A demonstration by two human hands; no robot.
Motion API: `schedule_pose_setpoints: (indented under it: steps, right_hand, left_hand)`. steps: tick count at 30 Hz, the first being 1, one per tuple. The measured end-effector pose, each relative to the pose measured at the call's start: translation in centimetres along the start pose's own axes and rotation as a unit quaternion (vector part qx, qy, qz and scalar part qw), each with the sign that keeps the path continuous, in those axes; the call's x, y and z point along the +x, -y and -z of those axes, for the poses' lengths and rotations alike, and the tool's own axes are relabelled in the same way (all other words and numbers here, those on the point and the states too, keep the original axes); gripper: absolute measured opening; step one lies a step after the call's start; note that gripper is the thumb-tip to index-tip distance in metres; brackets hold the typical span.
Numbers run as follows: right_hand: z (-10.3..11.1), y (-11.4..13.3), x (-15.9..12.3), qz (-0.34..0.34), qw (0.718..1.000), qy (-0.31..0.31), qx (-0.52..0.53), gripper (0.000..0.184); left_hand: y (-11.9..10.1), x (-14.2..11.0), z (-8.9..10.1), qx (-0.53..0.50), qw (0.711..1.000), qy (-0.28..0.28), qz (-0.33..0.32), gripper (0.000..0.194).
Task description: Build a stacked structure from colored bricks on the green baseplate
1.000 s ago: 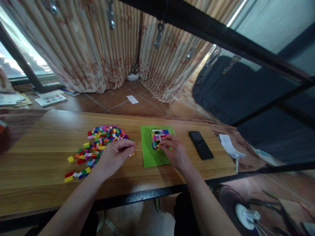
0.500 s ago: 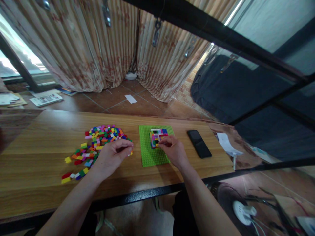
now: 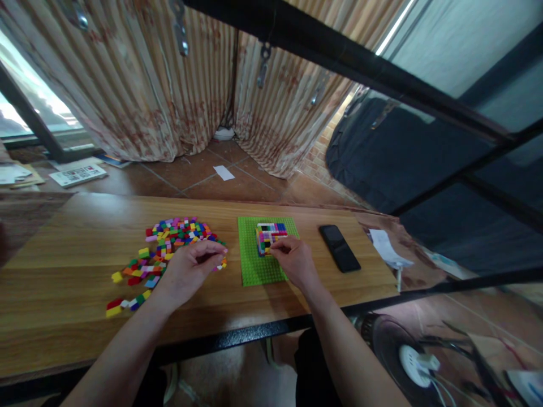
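Note:
A green baseplate (image 3: 250, 271) lies on the wooden table, carrying a small block of many-coloured toy bricks (image 3: 265, 230). My right hand (image 3: 294, 260) is at the near right side of that build, thumb and forefinger pinched against it; the fingers cover part of the bricks, and what is between the fingertips is too small to name. My left hand (image 3: 189, 272) hovers at the right edge of a loose pile of toy bricks (image 3: 173, 230), its thumb and forefinger closed together. Whether a brick sits in that pinch I cannot make out. Several bricks show just beyond its fingertips.
A black phone (image 3: 339, 247) lies on the table right of the baseplate. White paper (image 3: 388, 247) hangs by the table's right end. A black metal bar (image 3: 339, 51) crosses above, before curtains (image 3: 139, 85). A power strip (image 3: 413, 364) sits low at the right.
The whole view has shifted slightly as the head moved. My right hand keeps its pinch at the brick build with only small motion; my left hand stays closed by the pile.

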State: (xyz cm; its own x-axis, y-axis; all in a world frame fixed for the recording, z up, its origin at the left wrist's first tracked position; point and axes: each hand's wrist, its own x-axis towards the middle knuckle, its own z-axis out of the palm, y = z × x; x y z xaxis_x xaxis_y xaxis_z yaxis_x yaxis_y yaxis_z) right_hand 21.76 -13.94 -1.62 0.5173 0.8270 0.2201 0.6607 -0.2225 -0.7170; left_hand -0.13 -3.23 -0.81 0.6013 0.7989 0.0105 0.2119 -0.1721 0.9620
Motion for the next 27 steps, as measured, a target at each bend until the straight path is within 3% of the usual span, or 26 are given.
schedule_pose_setpoints:
  steps: [4,8,14,20,27]
  right_hand:
    - [0.4,0.1,0.0,0.010,1.000,-0.006,-0.010,0.005]
    - [0.3,0.9,-0.3,0.060,0.997,-0.017,0.033,0.007]
    - [-2.1,3.3,-1.8,0.151,0.985,0.064,0.047,0.013]
    - [-4.7,4.6,-2.9,0.159,0.980,0.124,0.000,0.013]
    - [-6.3,4.7,-3.2,0.155,0.977,0.136,-0.055,0.011]
  left_hand:
    - [0.2,0.2,0.8,-0.006,1.000,-0.030,-0.003,0.025]
    - [0.8,0.5,1.9,-0.036,0.996,-0.074,0.020,0.028]
    - [0.4,0.5,2.6,-0.055,0.990,-0.117,0.048,0.024]
    - [0.8,0.6,2.5,-0.045,0.993,-0.109,0.027,0.026]
    - [0.0,0.3,2.6,-0.039,0.992,-0.112,0.040,0.018]
